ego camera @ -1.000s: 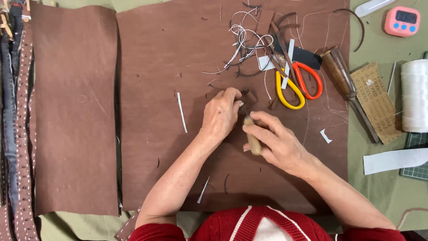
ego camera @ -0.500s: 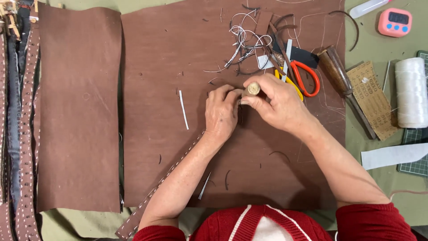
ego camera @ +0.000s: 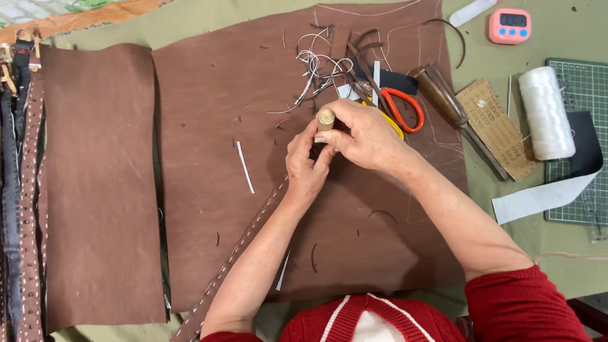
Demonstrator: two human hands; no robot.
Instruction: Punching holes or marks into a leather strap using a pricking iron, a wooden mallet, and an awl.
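Note:
My right hand (ego camera: 364, 136) grips a wooden-handled tool (ego camera: 326, 118) upright, its round butt end facing up and its tip hidden under my fingers. My left hand (ego camera: 306, 163) presses down on a brown stitched leather strap (ego camera: 244, 244), right beside the tool, fingertips touching my right hand. The strap runs diagonally from my hands toward the lower left, across a large brown leather sheet (ego camera: 215, 101). The spot where the tool meets the strap is hidden by both hands.
Orange-and-yellow scissors (ego camera: 400, 111), tangled white thread (ego camera: 316, 69) and leather scraps lie just beyond my hands. A dark wooden-handled tool (ego camera: 453, 107), a thread spool (ego camera: 546, 113), a pink timer (ego camera: 513, 25) and a green cutting mat (ego camera: 586, 88) sit right. A second leather sheet (ego camera: 95, 183) and studded straps (ego camera: 28, 209) lie left.
My right hand lifted the wooden tool from lower on the sheet up beside my left hand and stood it upright over the strap. My left hand stayed on the strap.

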